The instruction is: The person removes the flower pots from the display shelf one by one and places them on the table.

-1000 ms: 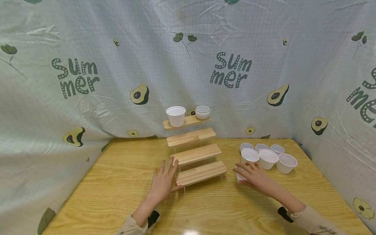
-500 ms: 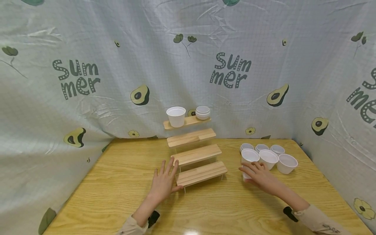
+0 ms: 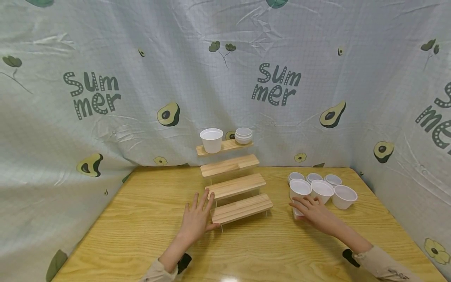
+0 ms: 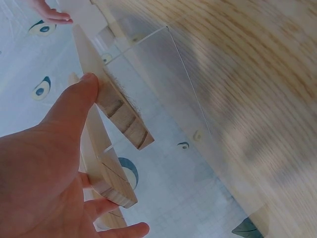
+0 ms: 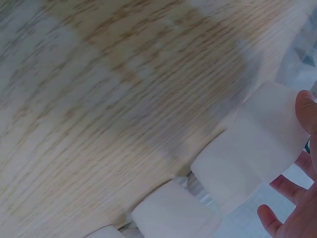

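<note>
My left hand (image 3: 195,219) is spread against the left end of a wooden step stand (image 3: 241,207). In the left wrist view its thumb (image 4: 88,85) touches the lowest step (image 4: 116,99) and its fingers reach past the ends of the steps behind. At the right, my right hand (image 3: 315,215) holds a white cup (image 3: 298,212) in front of the front row of cups. In the right wrist view the thumb (image 5: 305,110) lies on the near side of the held cup (image 5: 270,124), with fingers at its far side. A white cup (image 3: 299,187) stands just behind it.
On the top step (image 3: 229,145) stand a tall white cup (image 3: 211,141) at the left and short white tubs (image 3: 243,136), which look stacked, at the right. Several white cups and tubs (image 3: 314,178) fill two rows on the table (image 3: 148,219). A printed curtain (image 3: 197,90) hangs behind.
My right hand has shifted to the right with the white cup, away from the stand and closer to the cup rows. My left hand stays in place on the stand.
</note>
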Motion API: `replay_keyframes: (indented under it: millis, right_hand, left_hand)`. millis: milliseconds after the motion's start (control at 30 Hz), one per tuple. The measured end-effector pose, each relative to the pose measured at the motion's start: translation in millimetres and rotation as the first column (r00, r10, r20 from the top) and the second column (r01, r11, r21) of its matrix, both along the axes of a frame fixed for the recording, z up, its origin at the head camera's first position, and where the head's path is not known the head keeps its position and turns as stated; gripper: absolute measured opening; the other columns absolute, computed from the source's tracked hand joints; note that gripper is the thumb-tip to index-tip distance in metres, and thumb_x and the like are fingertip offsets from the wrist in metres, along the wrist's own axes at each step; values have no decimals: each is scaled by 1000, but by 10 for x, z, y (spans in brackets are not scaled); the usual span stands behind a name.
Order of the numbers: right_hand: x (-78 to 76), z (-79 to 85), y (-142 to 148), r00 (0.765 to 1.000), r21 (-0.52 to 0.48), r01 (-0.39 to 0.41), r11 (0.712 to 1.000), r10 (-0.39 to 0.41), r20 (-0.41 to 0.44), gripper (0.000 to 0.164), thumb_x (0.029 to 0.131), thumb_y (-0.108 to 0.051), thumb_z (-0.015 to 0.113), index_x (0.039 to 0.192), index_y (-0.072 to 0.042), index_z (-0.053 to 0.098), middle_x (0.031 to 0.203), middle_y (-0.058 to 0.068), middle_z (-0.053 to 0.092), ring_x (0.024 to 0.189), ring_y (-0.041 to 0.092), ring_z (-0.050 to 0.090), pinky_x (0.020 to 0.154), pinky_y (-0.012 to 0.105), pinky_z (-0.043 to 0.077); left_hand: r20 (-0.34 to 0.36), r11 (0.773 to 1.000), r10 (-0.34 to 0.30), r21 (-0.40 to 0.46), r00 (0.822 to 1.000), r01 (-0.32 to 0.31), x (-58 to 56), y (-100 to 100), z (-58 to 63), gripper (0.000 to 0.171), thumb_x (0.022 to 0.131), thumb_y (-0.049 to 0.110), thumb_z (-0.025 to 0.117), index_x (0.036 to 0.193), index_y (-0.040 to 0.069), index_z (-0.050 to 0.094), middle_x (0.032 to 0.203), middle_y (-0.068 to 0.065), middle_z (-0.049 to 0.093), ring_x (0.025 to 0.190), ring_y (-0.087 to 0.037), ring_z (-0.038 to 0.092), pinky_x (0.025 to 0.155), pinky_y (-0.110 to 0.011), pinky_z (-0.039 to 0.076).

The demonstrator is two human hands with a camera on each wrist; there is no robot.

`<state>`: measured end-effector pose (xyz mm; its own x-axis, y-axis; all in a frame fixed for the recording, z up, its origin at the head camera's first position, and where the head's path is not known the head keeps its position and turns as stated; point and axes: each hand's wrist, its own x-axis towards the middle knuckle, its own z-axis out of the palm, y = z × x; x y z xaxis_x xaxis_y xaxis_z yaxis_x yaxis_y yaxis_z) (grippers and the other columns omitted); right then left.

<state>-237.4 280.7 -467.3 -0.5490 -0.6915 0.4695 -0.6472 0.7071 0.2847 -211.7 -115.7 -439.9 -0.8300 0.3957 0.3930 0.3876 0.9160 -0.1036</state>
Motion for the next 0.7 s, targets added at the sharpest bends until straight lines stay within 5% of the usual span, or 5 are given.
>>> replay_keyframes:
  millis: [700]
  right_hand:
    - [-3, -65, 50, 999, 24, 44, 999, -45, 31, 48, 73, -28, 69, 117, -14, 57, 118, 6, 56, 101, 22, 52, 67, 33, 33]
  left_hand:
    - [5, 1000, 2, 1, 1000, -2, -3, 7, -12, 90, 67, 59, 62, 137, 10, 33, 144, -12, 30, 124, -40, 37, 84, -57, 43]
